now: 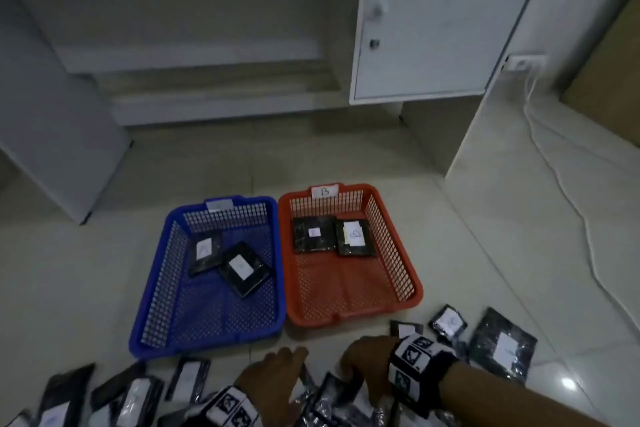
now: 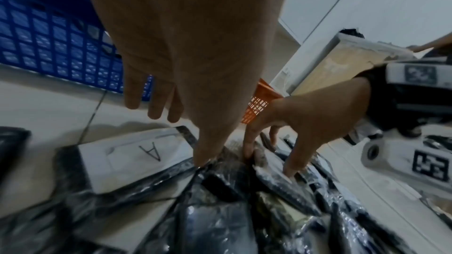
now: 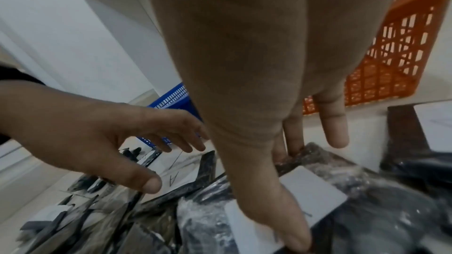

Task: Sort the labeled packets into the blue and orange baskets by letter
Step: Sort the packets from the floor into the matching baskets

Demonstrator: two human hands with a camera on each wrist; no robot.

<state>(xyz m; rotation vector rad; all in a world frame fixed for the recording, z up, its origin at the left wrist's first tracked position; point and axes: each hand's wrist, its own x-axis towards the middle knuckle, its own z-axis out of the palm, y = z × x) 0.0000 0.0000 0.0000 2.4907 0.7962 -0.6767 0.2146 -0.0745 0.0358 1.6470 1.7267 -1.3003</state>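
The unsorted packets (image 1: 332, 395) lie heaped on the floor at the near edge, black wrappers overlapping. One beside the left hand (image 1: 273, 374) shows a label marked A (image 2: 151, 153). Both hands are down in that heap. The left hand's thumb presses a wrapper while its fingers stay loosely spread, holding nothing. The right hand (image 1: 367, 360) has thumb and fingers set on either side of a white-labelled packet (image 3: 308, 190), seemingly taking hold; whether it has truly pinched it I cannot tell.

Just beyond stand the blue basket (image 1: 166, 305) on the left and the orange basket (image 1: 412, 274) on the right, rims touching, each with two packets at its far end. That leaves the near halves free, so a short lift over the near rims should do. More packets lie scattered to the right (image 1: 502, 343).
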